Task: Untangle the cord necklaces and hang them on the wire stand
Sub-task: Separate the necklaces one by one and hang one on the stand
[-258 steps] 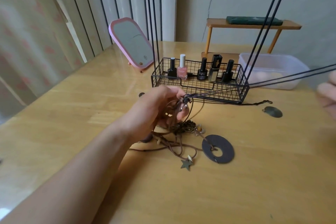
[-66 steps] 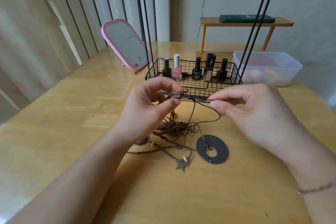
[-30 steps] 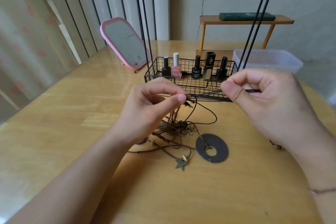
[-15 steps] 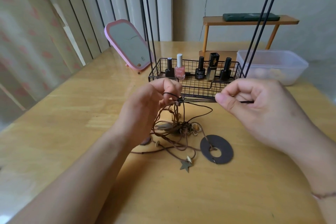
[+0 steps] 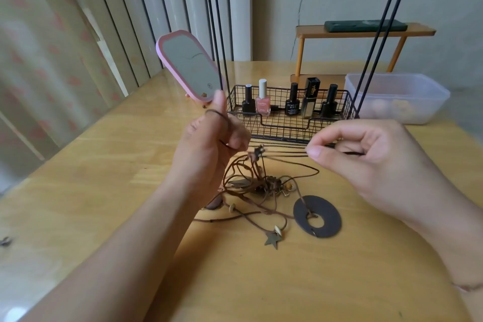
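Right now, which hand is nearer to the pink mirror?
Left. The left hand is raised just in front of the pink mirror, its fingertip overlapping the mirror's lower edge in view. The right hand is far to the mirror's right, pinching a black cord.

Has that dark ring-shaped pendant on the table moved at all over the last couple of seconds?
No. The ring pendant lies in the same spot, in front of the wire basket and right of the star charm.

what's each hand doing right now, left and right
Left hand: closed, a brown cord looped over its raised finger and gripped.
Right hand: closed, pinching a thin black cord pulled taut.
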Motion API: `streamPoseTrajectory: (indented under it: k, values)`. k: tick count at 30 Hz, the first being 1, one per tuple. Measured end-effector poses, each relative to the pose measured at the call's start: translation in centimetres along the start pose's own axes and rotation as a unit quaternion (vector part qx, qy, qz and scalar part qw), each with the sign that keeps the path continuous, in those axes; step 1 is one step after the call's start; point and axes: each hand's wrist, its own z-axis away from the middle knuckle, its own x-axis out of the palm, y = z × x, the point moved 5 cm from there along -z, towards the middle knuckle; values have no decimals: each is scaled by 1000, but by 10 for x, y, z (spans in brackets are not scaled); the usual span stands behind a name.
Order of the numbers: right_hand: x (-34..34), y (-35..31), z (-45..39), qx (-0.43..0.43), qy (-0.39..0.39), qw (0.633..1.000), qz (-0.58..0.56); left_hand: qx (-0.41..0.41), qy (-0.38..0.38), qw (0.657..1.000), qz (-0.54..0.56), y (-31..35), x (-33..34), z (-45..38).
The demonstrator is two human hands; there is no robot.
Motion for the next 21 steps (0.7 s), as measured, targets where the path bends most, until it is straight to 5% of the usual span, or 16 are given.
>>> streamPoseTrajectory:
  k: [7,14,21]
  values:
    - [-2,1,1,58,8,998,-32,-44,-4,993,106,10,5,2]
    - [2,6,-2,56,24,991,-120,-63,-145,982,104,12,10,6]
    - [12,10,-1,24,47,987,-150,-36,-172,978,116,11,9,8]
